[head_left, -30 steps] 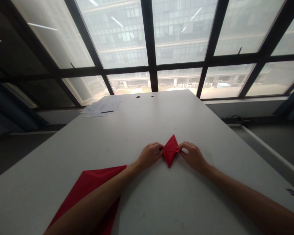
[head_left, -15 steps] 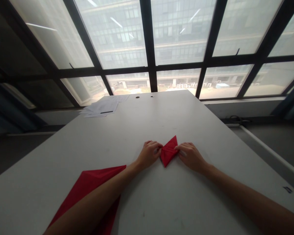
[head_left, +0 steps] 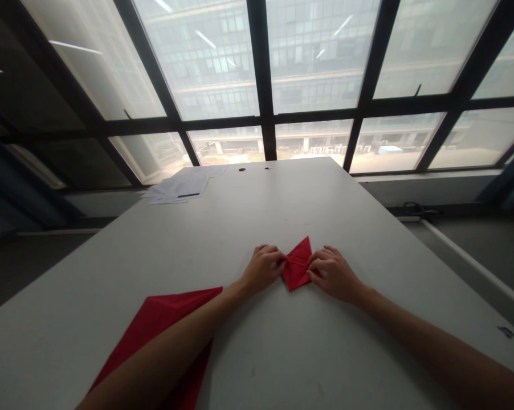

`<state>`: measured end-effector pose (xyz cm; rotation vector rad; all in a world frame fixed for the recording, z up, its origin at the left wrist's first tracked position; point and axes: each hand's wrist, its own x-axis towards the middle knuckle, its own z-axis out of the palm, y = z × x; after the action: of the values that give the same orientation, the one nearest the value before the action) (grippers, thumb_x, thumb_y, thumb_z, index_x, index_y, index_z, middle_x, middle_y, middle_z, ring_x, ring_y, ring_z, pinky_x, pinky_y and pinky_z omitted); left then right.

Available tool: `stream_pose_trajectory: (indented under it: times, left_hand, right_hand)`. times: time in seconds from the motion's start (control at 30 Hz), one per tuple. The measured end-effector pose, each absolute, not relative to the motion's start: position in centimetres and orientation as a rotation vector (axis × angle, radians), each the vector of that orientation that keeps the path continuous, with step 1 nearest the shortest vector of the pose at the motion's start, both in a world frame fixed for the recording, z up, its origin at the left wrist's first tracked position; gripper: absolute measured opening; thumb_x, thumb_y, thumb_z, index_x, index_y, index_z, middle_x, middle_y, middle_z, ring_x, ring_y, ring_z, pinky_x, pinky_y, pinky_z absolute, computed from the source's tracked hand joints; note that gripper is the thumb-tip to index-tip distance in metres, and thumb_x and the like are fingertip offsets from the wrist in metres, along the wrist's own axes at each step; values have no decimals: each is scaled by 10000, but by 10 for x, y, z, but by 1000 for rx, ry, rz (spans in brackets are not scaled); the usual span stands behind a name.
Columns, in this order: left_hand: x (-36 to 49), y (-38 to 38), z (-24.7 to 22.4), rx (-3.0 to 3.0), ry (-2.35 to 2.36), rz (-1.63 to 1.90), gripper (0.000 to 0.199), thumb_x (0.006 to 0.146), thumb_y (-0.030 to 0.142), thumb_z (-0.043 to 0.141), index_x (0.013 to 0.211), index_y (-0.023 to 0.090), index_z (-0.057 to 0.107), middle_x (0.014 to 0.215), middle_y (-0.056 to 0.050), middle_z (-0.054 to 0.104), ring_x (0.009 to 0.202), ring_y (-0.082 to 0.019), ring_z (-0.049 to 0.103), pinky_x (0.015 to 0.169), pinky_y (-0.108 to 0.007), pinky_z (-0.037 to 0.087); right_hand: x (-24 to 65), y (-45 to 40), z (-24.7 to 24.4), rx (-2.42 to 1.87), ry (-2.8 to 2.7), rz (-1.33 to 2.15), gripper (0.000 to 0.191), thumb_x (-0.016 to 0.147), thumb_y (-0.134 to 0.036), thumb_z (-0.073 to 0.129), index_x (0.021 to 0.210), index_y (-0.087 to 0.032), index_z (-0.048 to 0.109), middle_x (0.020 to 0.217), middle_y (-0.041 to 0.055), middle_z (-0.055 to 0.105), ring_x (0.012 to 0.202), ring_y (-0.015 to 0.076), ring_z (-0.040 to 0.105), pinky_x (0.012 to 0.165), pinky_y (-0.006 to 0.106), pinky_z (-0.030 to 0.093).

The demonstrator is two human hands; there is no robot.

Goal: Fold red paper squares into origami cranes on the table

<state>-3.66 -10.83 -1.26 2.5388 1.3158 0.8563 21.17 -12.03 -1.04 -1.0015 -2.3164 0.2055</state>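
Note:
A small piece of folded red paper (head_left: pixel 297 265) lies on the white table between my two hands, one corner pointing away from me and creases across its middle. My left hand (head_left: pixel 264 266) pinches its left corner, with the thumb and fingers closed there. On the opposite side, my right hand (head_left: pixel 331 272) has its fingertips closed on the right edge. The exact hold of the fingertips is too small to make out. Under my left forearm lies a larger red sheet (head_left: pixel 154 322), partly hidden by the arm.
Loose white papers (head_left: pixel 178 187) with a dark pen (head_left: pixel 188 195) on them lie at the table's far left. The white table (head_left: pixel 248 222) narrows toward large windows (head_left: pixel 310 62). A small dark label (head_left: pixel 505 332) is at the right edge.
The right fingers have shifted slightly lower along the paper's right edge. The paper's lower right part now spreads wider. My left hand stays at its corner.

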Motion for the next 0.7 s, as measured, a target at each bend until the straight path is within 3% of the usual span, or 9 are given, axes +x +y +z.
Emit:
stream_pose_trajectory:
  times: [0.07, 0.27, 0.5, 0.7]
  left_hand:
    - [-37, -110, -12, 2568, 1291, 808, 153, 853, 226, 674, 991, 258, 732, 901, -26, 682, 908, -194, 630, 981, -382, 400]
    - [-38, -113, -10, 2618, 1158, 729, 312, 834, 268, 726, 1142, 305, 700, 1212, -46, 631, 1174, -238, 563, 1069, -399, 382]
    - [-40, -110, -8, 2593, 1065, 697, 485, 795, 437, 772, 1238, 281, 650, 1308, -73, 631, 1248, -260, 543, 1075, -412, 397]
    - [-42, -107, -11, 2573, 1046, 713, 470, 766, 434, 797, 1197, 289, 679, 1300, -65, 645, 1250, -257, 549, 1076, -399, 399]
  right_hand:
    - [212, -119, -12, -1001, -2335, 196, 91, 838, -164, 651, 800, -235, 692, 942, 24, 716, 912, 194, 644, 1102, 477, 284]
    - [215, -112, -22, -981, -2331, 218, 260, 901, -88, 547, 1009, -270, 697, 1087, 33, 710, 1015, 194, 645, 1129, 546, 213]
    - [214, -111, -26, -1011, -2297, 246, 207, 888, -137, 585, 990, -259, 717, 1069, 40, 704, 1018, 213, 625, 1100, 507, 297]
    - [212, -112, -21, -999, -2290, 288, 150, 888, -226, 638, 1009, -254, 722, 1024, 44, 697, 1001, 221, 615, 982, 418, 425]
